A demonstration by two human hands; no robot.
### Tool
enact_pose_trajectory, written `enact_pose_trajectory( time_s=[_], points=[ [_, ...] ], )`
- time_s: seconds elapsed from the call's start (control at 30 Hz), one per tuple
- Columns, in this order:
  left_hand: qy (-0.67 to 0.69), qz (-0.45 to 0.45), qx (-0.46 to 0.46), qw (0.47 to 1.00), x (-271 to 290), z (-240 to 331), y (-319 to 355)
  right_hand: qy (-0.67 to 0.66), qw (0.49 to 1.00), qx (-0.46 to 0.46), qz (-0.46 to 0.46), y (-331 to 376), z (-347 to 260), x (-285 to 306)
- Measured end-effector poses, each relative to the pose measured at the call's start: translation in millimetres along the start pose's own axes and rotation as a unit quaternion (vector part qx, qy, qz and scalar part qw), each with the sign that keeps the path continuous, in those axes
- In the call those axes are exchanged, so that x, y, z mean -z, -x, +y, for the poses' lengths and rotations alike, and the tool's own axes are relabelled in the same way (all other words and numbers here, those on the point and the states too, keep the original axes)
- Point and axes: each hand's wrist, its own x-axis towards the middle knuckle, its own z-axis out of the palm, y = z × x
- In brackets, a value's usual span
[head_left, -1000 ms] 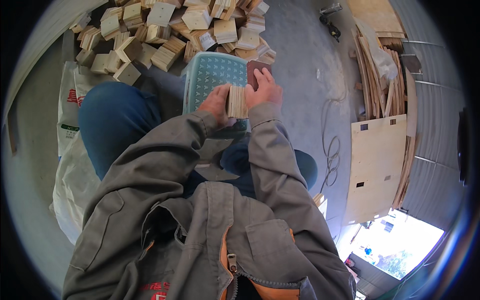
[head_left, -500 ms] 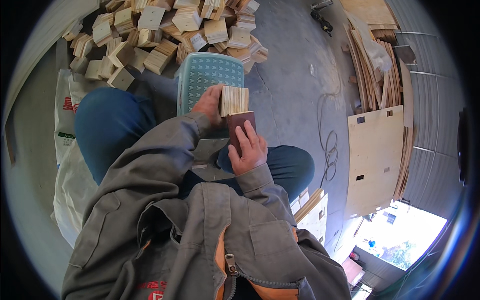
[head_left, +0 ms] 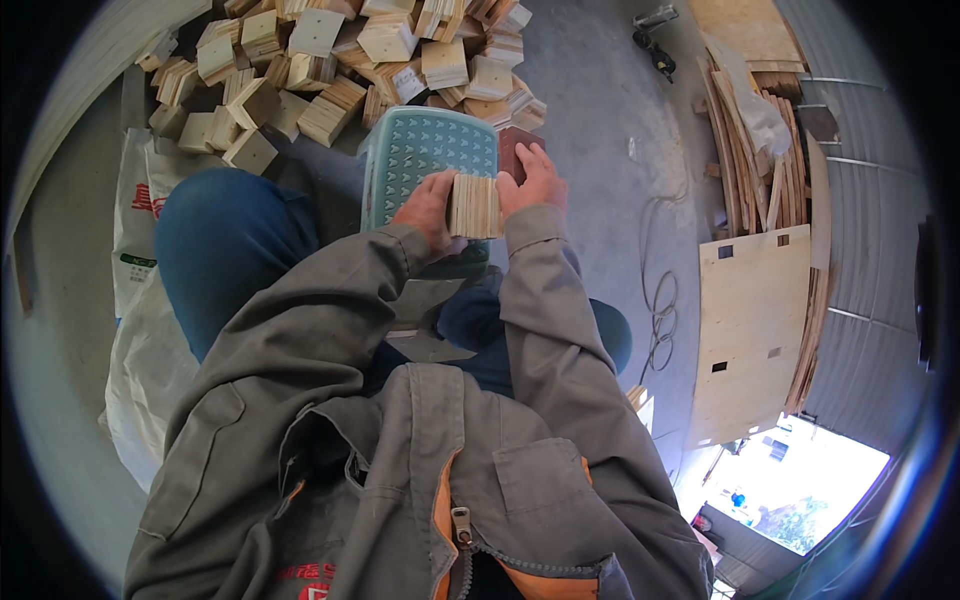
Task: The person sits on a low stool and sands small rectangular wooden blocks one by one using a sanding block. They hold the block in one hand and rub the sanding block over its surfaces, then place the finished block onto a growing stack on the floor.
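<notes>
My left hand is closed on a plywood block, gripping it from the left. The block's layered edge faces up, over the near edge of a teal plastic stool. On the block's right side, my right hand is wrapped round a flat reddish-brown sanding block. This piece points away from me along the side of the plywood; fingers hide part of it. Whether its face touches the plywood, I cannot tell.
Beyond the stool lies a heap of plywood blocks. White sacks are at the left. A cable coils on the floor to the right, near leaning plywood sheets. A power tool lies far right.
My right hand has moved the sanding block away from me, from the near end of the plywood block to its right side. My left hand keeps its hold.
</notes>
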Motion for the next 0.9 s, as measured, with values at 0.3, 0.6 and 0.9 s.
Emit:
enact_pose_trajectory(
  time_s=[0.3,0.6,0.9],
  points=[
    [0.01,0.045,-0.04,0.998,-8.0,-13.5,-0.2,-0.027,0.989,0.146,0.023,130.9,-9.0,11.5],
    [0.007,0.027,-0.038,0.999,-5.8,-9.7,-0.6,-0.05,0.984,0.168,0.036,130.1,-11.0,12.6],
    [-0.019,0.008,-0.027,0.999,-4.9,-8.4,-0.9,0.015,0.998,0.051,-0.019,6.9,-36.3,6.0]
  ],
)
